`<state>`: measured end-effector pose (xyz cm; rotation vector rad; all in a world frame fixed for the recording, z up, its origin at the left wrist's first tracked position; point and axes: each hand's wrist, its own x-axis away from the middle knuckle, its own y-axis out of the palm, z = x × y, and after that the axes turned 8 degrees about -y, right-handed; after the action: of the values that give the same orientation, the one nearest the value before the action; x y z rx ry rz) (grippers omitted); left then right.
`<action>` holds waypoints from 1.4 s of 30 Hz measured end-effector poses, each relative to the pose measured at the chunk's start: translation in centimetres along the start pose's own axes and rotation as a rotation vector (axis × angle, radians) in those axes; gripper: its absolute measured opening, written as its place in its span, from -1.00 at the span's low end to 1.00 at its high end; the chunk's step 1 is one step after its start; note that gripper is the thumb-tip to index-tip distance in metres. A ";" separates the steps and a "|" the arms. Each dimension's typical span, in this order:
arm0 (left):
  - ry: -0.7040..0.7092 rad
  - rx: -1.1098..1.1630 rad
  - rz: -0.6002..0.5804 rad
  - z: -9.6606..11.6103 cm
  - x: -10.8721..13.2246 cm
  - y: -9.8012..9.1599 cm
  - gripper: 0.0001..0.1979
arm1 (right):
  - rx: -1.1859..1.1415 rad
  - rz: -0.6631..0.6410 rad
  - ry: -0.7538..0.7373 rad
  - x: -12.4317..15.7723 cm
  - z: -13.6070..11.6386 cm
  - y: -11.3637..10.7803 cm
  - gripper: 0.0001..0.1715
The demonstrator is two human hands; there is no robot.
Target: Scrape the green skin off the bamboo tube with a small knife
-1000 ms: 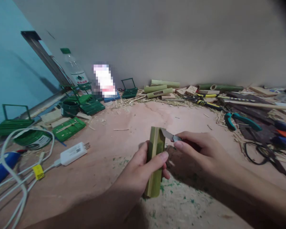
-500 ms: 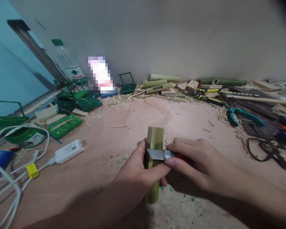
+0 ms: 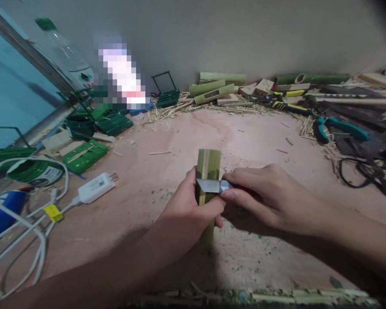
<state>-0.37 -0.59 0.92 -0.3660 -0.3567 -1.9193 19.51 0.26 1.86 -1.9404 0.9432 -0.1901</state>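
A length of green bamboo (image 3: 209,161) stands lengthwise before me, with a pale scraped strip running down its face. My left hand (image 3: 193,201) is wrapped round its middle, the thumb lying across the front. In my right hand (image 3: 263,193) is a knife (image 3: 209,185), its handle mostly hidden by the fingers. The flat slanted blade lies across the bamboo, touching it just above my left thumb. Small green shavings are scattered on the wooden tabletop (image 3: 180,133) around both hands.
At left are a white charger (image 3: 96,187) with looped cable, green bamboo pieces (image 3: 85,155) and a plastic bottle (image 3: 67,56). Cut bamboo tubes (image 3: 214,92) and straw-like scraps line the wall. Teal-handled pliers (image 3: 321,131) and black-handled scissors (image 3: 354,171) lie at right.
The camera view has tilted down, so everything sits higher and the table's near edge with scraps shows. Both hands keep their grip; the blade stays across the bamboo at nearly the same spot.
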 end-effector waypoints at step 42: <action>-0.091 0.054 -0.081 -0.3 0.0 -0.5 -0.60 | -0.050 0.052 0.023 0.0 0.5 -0.1 -0.63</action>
<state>-0.86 -0.55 0.61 -0.4097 -0.4893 -1.9717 19.86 0.61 1.67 -1.9610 1.0211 -0.1612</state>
